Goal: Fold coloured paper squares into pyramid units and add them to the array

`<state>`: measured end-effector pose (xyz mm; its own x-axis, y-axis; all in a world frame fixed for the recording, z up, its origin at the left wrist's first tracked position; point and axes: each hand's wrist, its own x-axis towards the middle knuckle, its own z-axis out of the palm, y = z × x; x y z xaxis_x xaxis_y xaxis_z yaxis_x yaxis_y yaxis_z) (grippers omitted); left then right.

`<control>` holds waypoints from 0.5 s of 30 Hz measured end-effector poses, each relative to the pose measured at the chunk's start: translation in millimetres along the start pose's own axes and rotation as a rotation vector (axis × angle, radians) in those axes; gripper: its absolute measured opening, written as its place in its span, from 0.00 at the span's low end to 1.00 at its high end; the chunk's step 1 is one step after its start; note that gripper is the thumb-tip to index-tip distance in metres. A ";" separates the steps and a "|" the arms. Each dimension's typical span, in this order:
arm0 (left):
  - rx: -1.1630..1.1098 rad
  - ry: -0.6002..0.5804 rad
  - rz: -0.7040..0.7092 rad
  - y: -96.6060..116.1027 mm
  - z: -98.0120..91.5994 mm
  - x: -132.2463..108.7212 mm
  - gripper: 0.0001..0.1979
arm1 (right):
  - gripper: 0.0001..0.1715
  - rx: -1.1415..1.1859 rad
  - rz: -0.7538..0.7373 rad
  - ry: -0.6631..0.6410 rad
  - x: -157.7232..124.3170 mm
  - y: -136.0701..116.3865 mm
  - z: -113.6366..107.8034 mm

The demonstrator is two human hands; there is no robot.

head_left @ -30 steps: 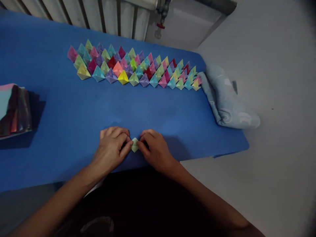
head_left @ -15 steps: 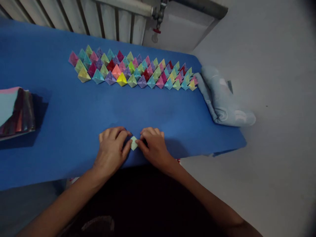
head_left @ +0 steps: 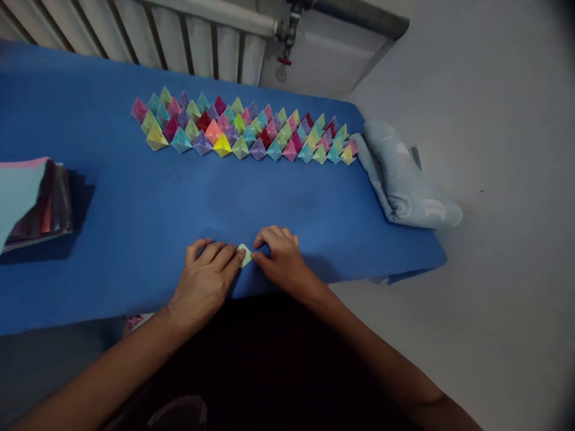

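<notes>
Fingers of left hand [head_left: 207, 281] and right hand [head_left: 279, 263] clamp paper [head_left: 245, 254] between them by its edges; probably light, thin, easily creased.

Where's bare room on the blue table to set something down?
Free: the blue table band between origami rows and right hand; also from left hand to the paper stack. Crowded: far side, origami rows running up to the rolled cloth.

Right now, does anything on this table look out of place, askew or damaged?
Nothing much. The folded shapes stand in neat rows, and the left hand and right hand press a small green paper. Only the cloth juts past the right end of the table, and the paper stack is slightly fanned.
</notes>
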<state>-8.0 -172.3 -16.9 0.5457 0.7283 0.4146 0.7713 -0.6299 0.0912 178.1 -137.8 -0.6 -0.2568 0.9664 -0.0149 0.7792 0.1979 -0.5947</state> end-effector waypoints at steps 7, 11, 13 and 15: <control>0.000 0.013 -0.014 1.7 4.9 -3.5 0.16 | 0.03 0.340 -0.056 -0.049 1.7 -14.5 3.9; -0.066 0.042 -0.020 -7.6 6.3 -6.5 0.15 | 0.04 0.385 -0.045 -0.099 5.4 -18.5 5.8; -0.100 0.037 -0.009 -14.1 5.4 -9.5 0.16 | 0.04 0.380 -0.042 -0.124 8.1 -18.6 4.7; -0.117 0.032 0.008 -19.3 4.1 -12.8 0.16 | 0.05 0.364 -0.045 -0.136 11.5 -18.4 3.4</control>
<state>-28.5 -168.4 -27.6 0.5397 0.7150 0.4444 0.7223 -0.6645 0.1919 158.9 -130.9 7.5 -0.3787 0.9225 -0.0747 0.5181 0.1444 -0.8430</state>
